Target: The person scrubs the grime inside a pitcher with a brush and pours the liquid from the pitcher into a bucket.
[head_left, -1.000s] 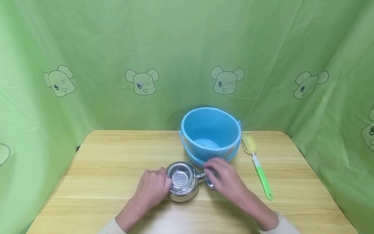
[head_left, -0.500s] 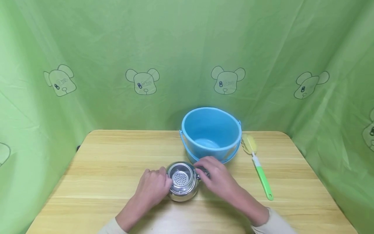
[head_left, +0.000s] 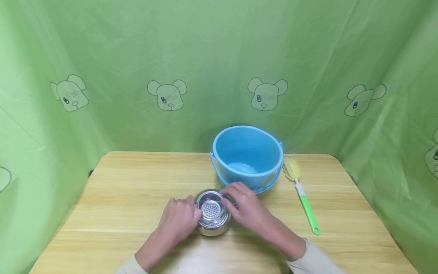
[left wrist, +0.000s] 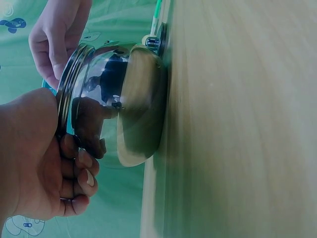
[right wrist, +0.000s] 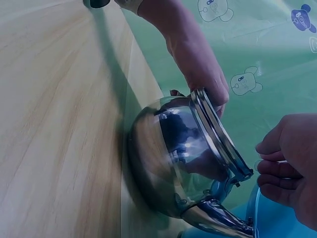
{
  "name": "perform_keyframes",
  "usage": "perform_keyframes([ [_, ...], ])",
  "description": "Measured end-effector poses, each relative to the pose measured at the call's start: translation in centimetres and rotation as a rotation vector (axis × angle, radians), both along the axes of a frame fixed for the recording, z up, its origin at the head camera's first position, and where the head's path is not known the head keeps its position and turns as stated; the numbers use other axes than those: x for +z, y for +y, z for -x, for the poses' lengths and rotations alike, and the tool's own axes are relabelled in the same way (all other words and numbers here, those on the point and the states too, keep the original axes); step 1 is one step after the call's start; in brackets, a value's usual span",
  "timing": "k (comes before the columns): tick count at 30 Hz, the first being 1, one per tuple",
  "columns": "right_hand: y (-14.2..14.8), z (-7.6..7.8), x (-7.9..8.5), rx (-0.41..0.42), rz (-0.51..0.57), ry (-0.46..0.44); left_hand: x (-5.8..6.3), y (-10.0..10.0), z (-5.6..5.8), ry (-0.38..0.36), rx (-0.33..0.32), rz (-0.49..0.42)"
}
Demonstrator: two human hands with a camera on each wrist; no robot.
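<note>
While the pot stands upright on the bench, near its middle, the left hand grips it by the left side, fingers curled in close just below the rim. At the other side is the right hand, its fingers loosely bent and only a narrow space between thumb and forefinger; in the head view its fingertips come up to the rim, but I cannot tell whether they touch it. Between the hands a strainer with round holes sits in the pot's mouth. The right wrist view shows the spout below the right hand. Behind the pot stands a blue bucket, and to the bucket's right lies a brush with a yellow head and green grip.
</note>
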State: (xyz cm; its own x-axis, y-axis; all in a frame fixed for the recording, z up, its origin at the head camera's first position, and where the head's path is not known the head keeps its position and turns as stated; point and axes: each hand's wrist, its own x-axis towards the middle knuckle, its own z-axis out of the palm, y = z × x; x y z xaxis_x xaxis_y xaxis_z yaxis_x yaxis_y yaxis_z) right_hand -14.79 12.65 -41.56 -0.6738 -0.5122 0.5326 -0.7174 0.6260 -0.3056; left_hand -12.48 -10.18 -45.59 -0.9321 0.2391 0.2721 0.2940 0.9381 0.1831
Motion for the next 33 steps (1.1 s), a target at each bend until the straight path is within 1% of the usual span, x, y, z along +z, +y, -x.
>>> perform_keyframes([
  [7,-0.3,0.2,-0.3,-0.013,-0.008,-0.003,-0.1,0.1,0.0,-0.003,-0.007,0.006],
  [14,-0.9,0.2,-0.5,-0.04,-0.055,-0.062,-0.3,0.0,0.0,0.035,-0.013,0.025],
  [19,-1.3,0.2,-0.7,-0.061,-0.104,-0.085,-0.4,-0.1,0.1,0.035,-0.016,0.032],
  [24,-1.6,0.3,-0.8,-0.082,-0.129,-0.109,-0.3,-0.1,0.1,0.054,-0.027,0.03],
  [27,-1.8,0.3,-0.9,-0.08,-0.131,-0.101,-0.3,-0.2,0.2,0.057,-0.03,0.028],
  [33,-2.2,0.4,-1.4,-0.072,-0.158,-0.05,-0.2,-0.2,0.1,0.038,-0.023,0.028],
])
